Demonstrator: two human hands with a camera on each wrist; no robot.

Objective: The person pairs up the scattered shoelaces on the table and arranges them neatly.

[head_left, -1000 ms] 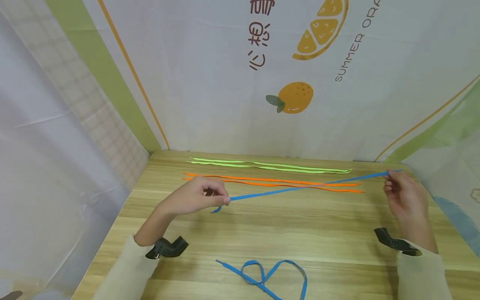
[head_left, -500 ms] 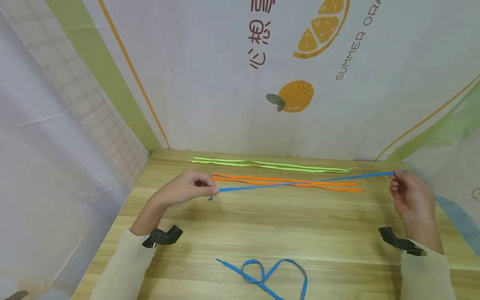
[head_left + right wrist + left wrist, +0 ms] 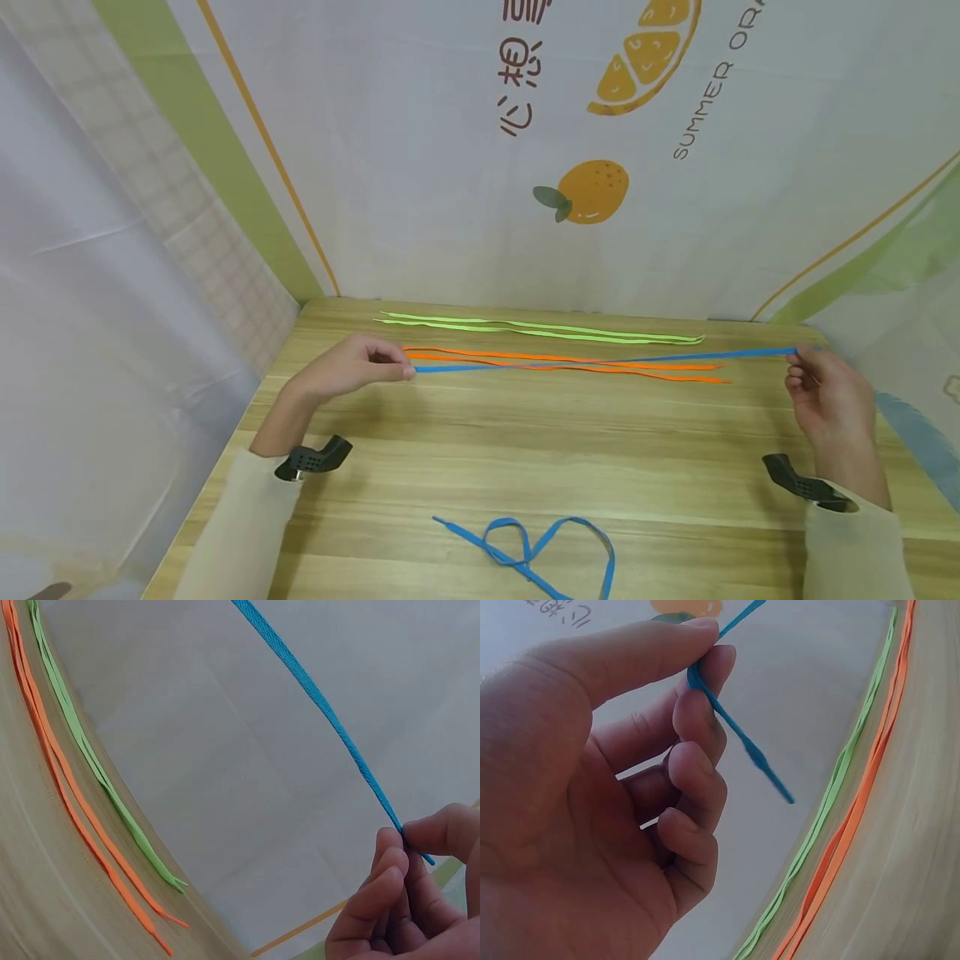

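A flat blue shoelace [image 3: 690, 357] is stretched nearly level between both hands above the table. My left hand [image 3: 352, 367] pinches it between thumb and forefinger near one end. In the left wrist view a short tail of the blue shoelace [image 3: 742, 739] hangs past those fingers. At the other end my right hand [image 3: 832, 396] pinches the lace, and its tip pokes out beyond the fingertips in the right wrist view. From the head view, the held lace overlaps a pair of orange shoelaces [image 3: 652, 377] lying straight on the table.
Behind the orange pair, green shoelaces [image 3: 585, 334] lie along the back of the wooden table [image 3: 570, 450]. A second blue shoelace [image 3: 611, 562] lies looped at the front edge. A white printed curtain [image 3: 435, 208] hangs behind the table.
My left hand has moved left and away from the body, and my right hand slightly right, so the held blue shoelace spans wider and lies more level. The laces on the table have stayed put.
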